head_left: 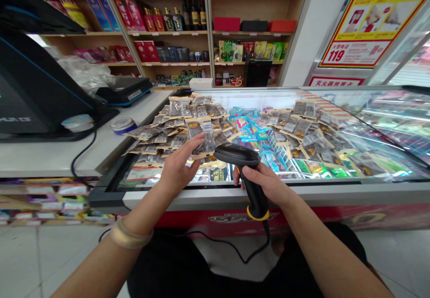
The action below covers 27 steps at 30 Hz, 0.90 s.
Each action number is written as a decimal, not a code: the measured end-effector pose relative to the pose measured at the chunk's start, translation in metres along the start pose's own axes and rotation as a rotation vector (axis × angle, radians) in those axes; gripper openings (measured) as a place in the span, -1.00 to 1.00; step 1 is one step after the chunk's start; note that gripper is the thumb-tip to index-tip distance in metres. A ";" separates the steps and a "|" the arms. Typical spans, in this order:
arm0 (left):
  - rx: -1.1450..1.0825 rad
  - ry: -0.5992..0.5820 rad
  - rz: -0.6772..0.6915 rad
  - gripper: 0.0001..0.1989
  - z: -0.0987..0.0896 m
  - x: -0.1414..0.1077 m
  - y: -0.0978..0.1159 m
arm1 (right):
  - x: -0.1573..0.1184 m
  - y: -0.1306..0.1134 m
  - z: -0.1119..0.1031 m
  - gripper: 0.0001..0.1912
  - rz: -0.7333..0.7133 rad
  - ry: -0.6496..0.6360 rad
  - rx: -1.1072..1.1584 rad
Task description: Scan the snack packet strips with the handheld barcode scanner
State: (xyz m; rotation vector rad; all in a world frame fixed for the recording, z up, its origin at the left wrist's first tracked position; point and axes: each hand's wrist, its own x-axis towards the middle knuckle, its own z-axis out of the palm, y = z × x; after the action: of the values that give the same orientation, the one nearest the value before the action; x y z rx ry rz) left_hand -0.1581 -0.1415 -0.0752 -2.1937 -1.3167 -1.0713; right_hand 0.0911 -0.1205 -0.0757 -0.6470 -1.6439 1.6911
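Observation:
My right hand point(268, 181) is wrapped round the handle of a black barcode scanner point(240, 154) with yellow trim, whose head points left toward the packets. A black cable runs from the bottom of the handle. My left hand point(179, 166) reaches over the left pile with its fingers stretched out and thumb apart. Its fingertips are at a clear-fronted snack packet point(205, 134) with dark contents and a printed label; whether they press on it is hard to see. More such packets lie heaped around it, and another pile of packets point(298, 127) lies on the right.
Both piles lie on a glass-topped freezer point(161, 195). Blue packets point(247, 125) show between them. At left, a counter point(43, 159) holds a black terminal point(33, 83), a scale point(124, 91) and a round tin point(122, 125). Shelves point(168, 33) with boxes and bottles stand behind.

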 end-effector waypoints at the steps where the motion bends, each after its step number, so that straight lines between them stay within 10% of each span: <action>1: 0.000 -0.001 -0.005 -0.55 0.000 0.000 0.000 | 0.000 0.000 0.000 -0.51 0.006 -0.003 -0.001; 15: -0.064 0.018 0.110 -0.47 0.017 0.032 0.012 | -0.021 -0.002 -0.027 -0.55 -0.196 0.282 0.197; 27: -0.382 -0.269 0.405 -0.55 0.150 0.150 0.133 | -0.095 -0.029 -0.156 -0.49 -0.369 1.074 0.141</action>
State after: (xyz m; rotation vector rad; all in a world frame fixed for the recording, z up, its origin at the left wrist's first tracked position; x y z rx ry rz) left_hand 0.0612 -0.0237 -0.0478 -2.8103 -0.7417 -0.9497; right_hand 0.2736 -0.0916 -0.0692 -0.8923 -0.7855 0.8842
